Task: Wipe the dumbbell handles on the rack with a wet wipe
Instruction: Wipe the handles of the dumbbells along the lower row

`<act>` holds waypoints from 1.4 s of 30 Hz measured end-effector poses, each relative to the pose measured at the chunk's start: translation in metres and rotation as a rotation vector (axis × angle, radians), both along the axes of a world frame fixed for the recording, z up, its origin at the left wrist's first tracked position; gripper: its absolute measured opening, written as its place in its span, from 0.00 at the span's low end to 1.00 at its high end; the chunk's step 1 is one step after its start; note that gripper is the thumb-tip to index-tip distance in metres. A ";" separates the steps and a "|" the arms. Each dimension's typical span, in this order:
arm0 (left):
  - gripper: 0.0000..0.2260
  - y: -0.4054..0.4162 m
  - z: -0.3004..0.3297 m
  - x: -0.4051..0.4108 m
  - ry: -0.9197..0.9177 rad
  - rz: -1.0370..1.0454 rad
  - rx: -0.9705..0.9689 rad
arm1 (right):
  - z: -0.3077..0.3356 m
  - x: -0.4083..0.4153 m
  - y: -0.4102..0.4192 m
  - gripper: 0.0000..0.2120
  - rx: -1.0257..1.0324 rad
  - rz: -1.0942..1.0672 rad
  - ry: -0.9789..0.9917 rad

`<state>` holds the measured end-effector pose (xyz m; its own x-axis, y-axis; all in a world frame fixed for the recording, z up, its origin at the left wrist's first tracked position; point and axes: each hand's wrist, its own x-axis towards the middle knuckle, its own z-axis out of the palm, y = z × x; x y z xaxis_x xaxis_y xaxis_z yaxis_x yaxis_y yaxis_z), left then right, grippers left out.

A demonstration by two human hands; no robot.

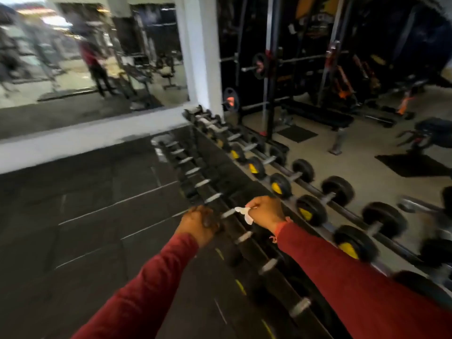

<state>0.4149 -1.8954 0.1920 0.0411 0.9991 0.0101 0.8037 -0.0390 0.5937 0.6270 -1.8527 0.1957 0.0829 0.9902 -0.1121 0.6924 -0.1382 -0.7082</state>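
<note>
Rack: a long black metal dumbbell rack (pixel 247 241) is seen running away from the viewer, with round black rubber dumbbells (pixel 311 210) laid across it in rows.
Handle: a short grey metal dumbbell handle (pixel 228 213) is met by the wipe, between the two hands.
Technique: the wipe is best wrapped round the bar and drawn along its whole length, judging by the hold.
Left hand (pixel 199 222): fingers are curled round the dark dumbbell end beside the handle.
Right hand (pixel 265 210): the wipe is pinched in closed fingers.
Wipe: a small crumpled white wet wipe (pixel 245 214) is held against the handle's end.
</note>
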 end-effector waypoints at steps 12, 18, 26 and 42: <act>0.22 0.043 0.022 -0.322 0.065 0.405 -0.030 | 0.004 -0.345 0.106 0.07 -0.055 0.320 0.105; 0.22 0.139 0.016 -0.437 0.084 0.481 -0.034 | -0.013 -0.469 0.214 0.10 -0.071 0.412 0.149; 0.21 0.311 0.035 -0.574 0.077 0.519 -0.048 | -0.009 -0.615 0.400 0.12 -0.076 0.432 0.198; 0.25 0.701 0.012 -0.832 0.009 0.324 -0.123 | -0.013 -0.852 0.768 0.13 -0.094 0.256 0.156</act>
